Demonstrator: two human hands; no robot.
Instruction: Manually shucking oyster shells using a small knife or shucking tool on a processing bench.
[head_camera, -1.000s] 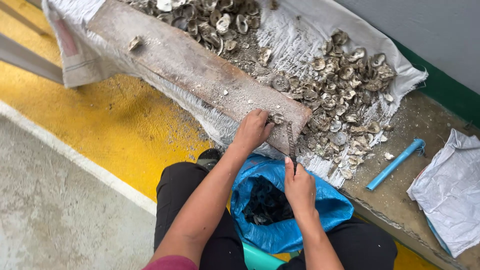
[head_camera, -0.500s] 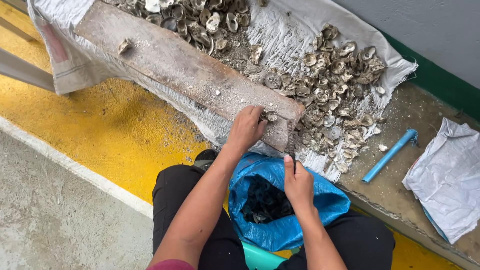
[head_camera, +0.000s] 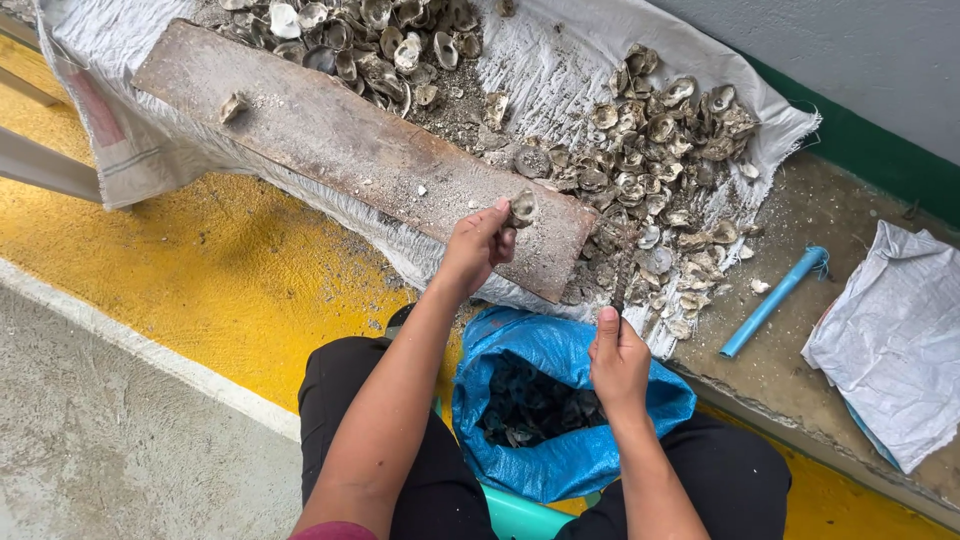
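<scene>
The left hand pinches one oyster shell on the wooden plank, the right hand grips a thin knife closed-fisted; blue bag partly filled, large shell pile apparently unprocessed.

Shell pile cut off by top edge; knife blade blurred against shells; bag contents too dark.

1. A light blue plastic pipe lay on the grimy concrete ledge, well apart from the shell heaps.
2. A crumpled white woven sack sat just right of the pipe.
3. A yellow painted floor strip ran beside grey concrete paving.
4. A green-banded grey wall stood behind.
</scene>
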